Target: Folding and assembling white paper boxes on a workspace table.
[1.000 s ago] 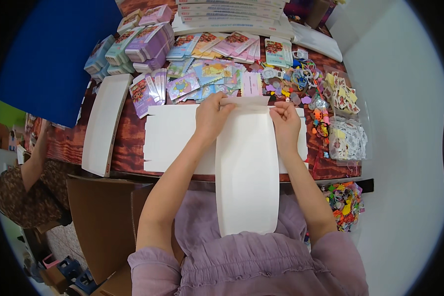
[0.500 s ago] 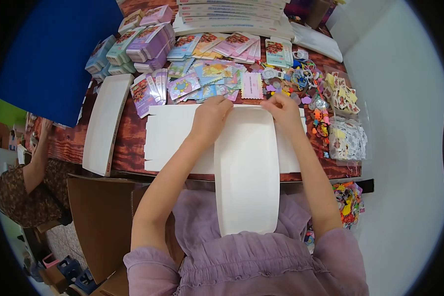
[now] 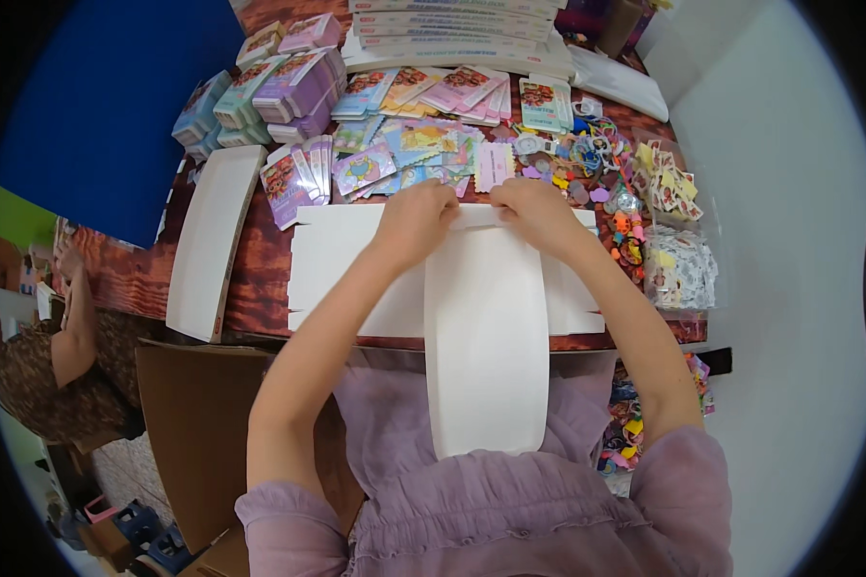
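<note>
Reddish wood-grain tabletop (image 3: 250, 279) fills the upper half of my view, with a pale wall at three o'clock and a blue panel at ten o'clock.

My left hand (image 3: 416, 219) is curled with its fingers pressed down on the far edge of the flat white cardboard box blank (image 3: 486, 337); my right hand (image 3: 537, 212) does the same just beside it, toward three o'clock. Both are closed into a pinch on a narrow white flap (image 3: 473, 213) along that edge, and nothing else is held.

To do this fold well, I judge I should keep both thumbs level on the crease line, press evenly from the middle outward, and hold the blank square so the flap does not skew.

The blank lies directly under both hands: its wide slotted panel spreads across the tabletop toward nine and three o'clock, and its long rounded tongue runs toward six o'clock, off the tabletop edge and over my lilac blouse.

Beyond the hands, at twelve o'clock, lie colourful printed sticker cards (image 3: 409, 154), with stacked pastel packets (image 3: 279, 87) at eleven o'clock. Small bright foam shapes (image 3: 635, 192) are scattered at two o'clock. A second long white cardboard piece (image 3: 212, 240) lies at nine o'clock, well apart.
</note>
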The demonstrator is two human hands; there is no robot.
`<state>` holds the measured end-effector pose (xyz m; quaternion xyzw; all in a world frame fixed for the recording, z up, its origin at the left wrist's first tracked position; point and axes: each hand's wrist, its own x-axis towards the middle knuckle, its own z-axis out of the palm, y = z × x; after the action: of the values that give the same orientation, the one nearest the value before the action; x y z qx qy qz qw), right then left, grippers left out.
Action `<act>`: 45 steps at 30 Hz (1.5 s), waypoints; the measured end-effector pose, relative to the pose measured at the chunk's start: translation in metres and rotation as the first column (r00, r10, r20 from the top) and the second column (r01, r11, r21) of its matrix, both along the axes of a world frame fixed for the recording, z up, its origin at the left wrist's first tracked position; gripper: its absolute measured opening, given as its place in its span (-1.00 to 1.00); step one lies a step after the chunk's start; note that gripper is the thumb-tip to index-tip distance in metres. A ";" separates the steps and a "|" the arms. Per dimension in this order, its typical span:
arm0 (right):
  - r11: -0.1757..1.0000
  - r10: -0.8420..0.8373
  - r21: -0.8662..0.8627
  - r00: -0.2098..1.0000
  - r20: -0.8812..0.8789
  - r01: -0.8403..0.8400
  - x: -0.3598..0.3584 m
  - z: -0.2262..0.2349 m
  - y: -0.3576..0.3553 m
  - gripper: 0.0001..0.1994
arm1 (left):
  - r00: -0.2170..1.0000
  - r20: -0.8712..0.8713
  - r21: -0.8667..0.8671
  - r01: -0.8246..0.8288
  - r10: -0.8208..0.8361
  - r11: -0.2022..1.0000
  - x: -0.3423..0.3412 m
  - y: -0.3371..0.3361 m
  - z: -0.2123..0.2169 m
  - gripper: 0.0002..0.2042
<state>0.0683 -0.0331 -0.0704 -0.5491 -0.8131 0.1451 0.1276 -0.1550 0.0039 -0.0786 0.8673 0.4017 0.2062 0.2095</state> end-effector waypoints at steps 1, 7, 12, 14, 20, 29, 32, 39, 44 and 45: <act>1.000 0.008 -0.002 1.000 0.003 -0.008 -0.001 -0.001 0.000 -0.88 | 0.999 -0.045 -0.064 0.018 -0.021 0.998 0.000 0.007 0.001 -0.88; 0.990 0.095 0.100 0.993 0.076 -0.102 0.000 -0.003 0.007 -0.82 | 0.929 -0.266 0.119 0.298 -0.259 0.947 0.008 0.019 0.001 -0.91; 0.987 0.121 0.072 0.963 0.242 -0.142 -0.006 -0.007 0.010 -0.80 | 0.911 -0.322 0.238 0.343 -0.259 0.909 0.007 0.014 -0.007 -0.89; 0.977 0.139 0.129 0.966 0.216 -0.169 -0.005 -0.011 0.006 -0.80 | 0.906 -0.334 0.233 0.348 -0.261 0.908 0.007 0.012 -0.007 -0.87; 0.960 0.154 0.205 0.971 0.181 -0.190 0.001 -0.016 0.005 -0.85 | 0.895 -0.334 0.184 0.370 -0.296 0.911 0.006 0.017 0.004 -0.89; 0.970 0.155 0.174 0.982 0.113 -0.173 0.003 0.002 0.005 -0.88 | 0.896 -0.311 0.237 0.395 -0.316 0.887 0.006 0.012 0.003 -0.90; 0.968 0.174 0.174 0.983 0.058 -0.182 0.003 0.002 0.005 -0.88 | 0.912 -0.265 0.203 0.371 -0.314 0.906 0.006 0.011 0.005 -0.90; 0.972 0.168 0.169 0.986 -0.003 -0.165 -0.004 0.006 0.004 -0.88 | 0.892 -0.285 0.026 0.372 -0.350 0.928 0.000 0.017 0.024 -0.92; 0.964 0.178 0.197 0.984 0.008 -0.176 -0.008 0.010 0.002 -0.88 | 0.877 -0.352 0.063 0.371 -0.327 0.927 0.001 0.012 0.022 -0.91; 0.965 0.180 0.186 0.983 0.043 -0.185 -0.009 0.010 0.002 -0.88 | 0.883 -0.346 0.101 0.372 -0.319 0.923 0.000 0.011 0.019 -0.91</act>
<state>0.0594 -0.0313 -0.0604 -0.4592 -0.8719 0.0714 0.1548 -0.1554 0.0149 -0.0597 0.9612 0.2506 0.0531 0.1022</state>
